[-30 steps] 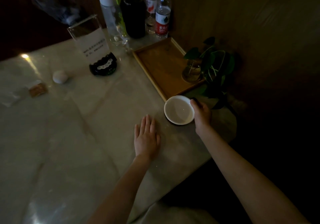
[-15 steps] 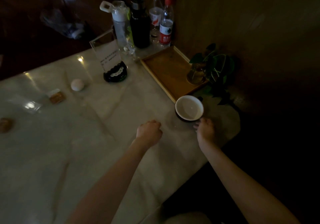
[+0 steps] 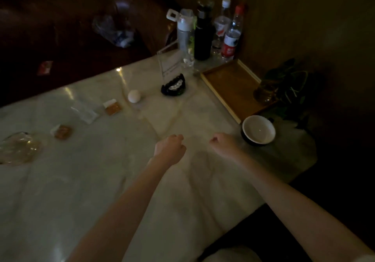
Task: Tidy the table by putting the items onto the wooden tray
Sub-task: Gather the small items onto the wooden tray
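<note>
The wooden tray (image 3: 229,85) lies at the table's right side, with a glass vase of green plant (image 3: 265,93) on its near right corner. A white-lined dark cup (image 3: 258,130) stands on the marble just in front of the tray. My right hand (image 3: 222,142) is a loose fist left of the cup, not touching it. My left hand (image 3: 170,148) is a fist beside it, holding nothing. Further left lie a white ball (image 3: 134,96), two brown packets (image 3: 112,107) (image 3: 63,132), a clear wrapper (image 3: 85,114) and a glass dish (image 3: 18,147).
An acrylic sign in a black beaded stand (image 3: 172,73) stands behind the middle. Several bottles (image 3: 205,32) crowd the far corner by the wood wall. The table's right edge drops off just past the cup. A dark seat with a plastic bag (image 3: 113,30) lies beyond the table.
My right hand let go of the cup and moved left into a fist. My left hand curled from flat into a fist. The view swung left, showing more items.
</note>
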`<control>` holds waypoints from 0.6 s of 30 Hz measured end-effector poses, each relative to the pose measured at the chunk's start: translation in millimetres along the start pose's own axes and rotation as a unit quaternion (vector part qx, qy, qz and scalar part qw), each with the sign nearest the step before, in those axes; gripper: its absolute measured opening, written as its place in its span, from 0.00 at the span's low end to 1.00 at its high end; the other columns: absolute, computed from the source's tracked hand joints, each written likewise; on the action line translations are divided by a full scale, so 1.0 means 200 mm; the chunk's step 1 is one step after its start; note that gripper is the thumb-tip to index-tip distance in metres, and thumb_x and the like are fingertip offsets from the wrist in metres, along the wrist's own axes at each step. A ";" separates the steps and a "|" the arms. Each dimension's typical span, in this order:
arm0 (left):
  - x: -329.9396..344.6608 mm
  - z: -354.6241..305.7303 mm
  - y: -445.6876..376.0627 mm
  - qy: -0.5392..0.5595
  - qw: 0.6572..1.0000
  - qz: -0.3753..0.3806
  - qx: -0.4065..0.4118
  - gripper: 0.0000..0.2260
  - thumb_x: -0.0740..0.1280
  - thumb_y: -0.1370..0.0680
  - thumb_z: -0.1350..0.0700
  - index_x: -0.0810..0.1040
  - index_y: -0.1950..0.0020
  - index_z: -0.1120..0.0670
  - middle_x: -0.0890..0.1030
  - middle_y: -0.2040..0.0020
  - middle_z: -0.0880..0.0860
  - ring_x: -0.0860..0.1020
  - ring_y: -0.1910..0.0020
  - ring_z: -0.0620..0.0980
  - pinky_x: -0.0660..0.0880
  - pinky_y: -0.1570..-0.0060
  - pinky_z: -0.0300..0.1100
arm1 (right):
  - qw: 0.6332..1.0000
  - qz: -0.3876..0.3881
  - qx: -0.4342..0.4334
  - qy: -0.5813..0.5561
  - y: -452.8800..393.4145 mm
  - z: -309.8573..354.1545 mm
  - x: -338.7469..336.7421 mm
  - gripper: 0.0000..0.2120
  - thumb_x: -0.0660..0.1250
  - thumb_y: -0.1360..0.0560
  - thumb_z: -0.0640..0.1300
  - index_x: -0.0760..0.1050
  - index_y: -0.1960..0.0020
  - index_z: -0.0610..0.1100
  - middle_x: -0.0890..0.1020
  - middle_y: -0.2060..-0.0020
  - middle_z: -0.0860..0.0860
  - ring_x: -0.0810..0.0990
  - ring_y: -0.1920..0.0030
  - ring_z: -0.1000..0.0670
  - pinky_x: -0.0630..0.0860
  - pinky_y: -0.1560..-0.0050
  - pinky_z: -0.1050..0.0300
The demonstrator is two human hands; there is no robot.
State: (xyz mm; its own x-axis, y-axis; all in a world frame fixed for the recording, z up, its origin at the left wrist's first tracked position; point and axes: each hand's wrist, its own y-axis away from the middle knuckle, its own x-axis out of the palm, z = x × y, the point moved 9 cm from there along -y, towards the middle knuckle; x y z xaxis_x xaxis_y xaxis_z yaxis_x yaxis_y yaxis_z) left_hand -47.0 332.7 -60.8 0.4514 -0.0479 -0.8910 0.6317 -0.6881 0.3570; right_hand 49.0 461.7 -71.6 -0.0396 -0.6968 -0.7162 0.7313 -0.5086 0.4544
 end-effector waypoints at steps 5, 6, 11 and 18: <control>-0.21 0.17 -0.10 0.019 0.998 -0.053 -0.036 0.20 0.57 0.22 0.54 0.61 0.31 0.54 0.72 0.37 0.57 0.73 0.40 0.58 0.72 0.50 0.50 | 0.989 -0.026 -0.095 0.114 -0.19 0.32 -0.16 0.11 0.59 0.23 0.44 0.74 0.44 0.42 0.81 0.48 0.45 0.78 0.49 0.45 0.73 0.52 0.54; -0.26 0.20 -0.13 0.015 0.997 -0.070 -0.042 0.20 0.57 0.22 0.54 0.60 0.30 0.54 0.72 0.37 0.57 0.73 0.41 0.58 0.72 0.51 0.50 | 0.986 -0.034 -0.108 0.123 -0.24 0.38 -0.19 0.11 0.59 0.23 0.44 0.74 0.44 0.42 0.81 0.48 0.45 0.78 0.49 0.45 0.74 0.51 0.53; -0.43 0.36 -0.27 0.021 0.986 -0.151 -0.068 0.22 0.59 0.23 0.54 0.60 0.30 0.54 0.69 0.34 0.56 0.70 0.39 0.57 0.71 0.47 0.51 | 0.979 -0.077 -0.148 0.116 -0.50 0.57 -0.30 0.16 0.63 0.24 0.46 0.71 0.38 0.42 0.78 0.43 0.46 0.77 0.44 0.47 0.76 0.46 0.52; -0.47 0.63 -0.50 0.036 0.971 -0.198 -0.126 0.24 0.62 0.24 0.53 0.60 0.31 0.57 0.64 0.30 0.59 0.68 0.37 0.61 0.69 0.43 0.54 | 0.984 -0.097 -0.143 0.038 -0.86 0.62 -0.27 0.31 0.69 0.28 0.48 0.63 0.30 0.41 0.71 0.34 0.44 0.69 0.34 0.45 0.69 0.37 0.52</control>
State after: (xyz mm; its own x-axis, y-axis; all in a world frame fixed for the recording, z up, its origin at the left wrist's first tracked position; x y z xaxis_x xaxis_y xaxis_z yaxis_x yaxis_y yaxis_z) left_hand -232.6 315.5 -48.3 0.1787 0.2427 -0.9535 0.8949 -0.4429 0.0549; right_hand -159.9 524.0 -46.4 -0.1538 -0.5555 -0.8171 0.8773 -0.4573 0.1457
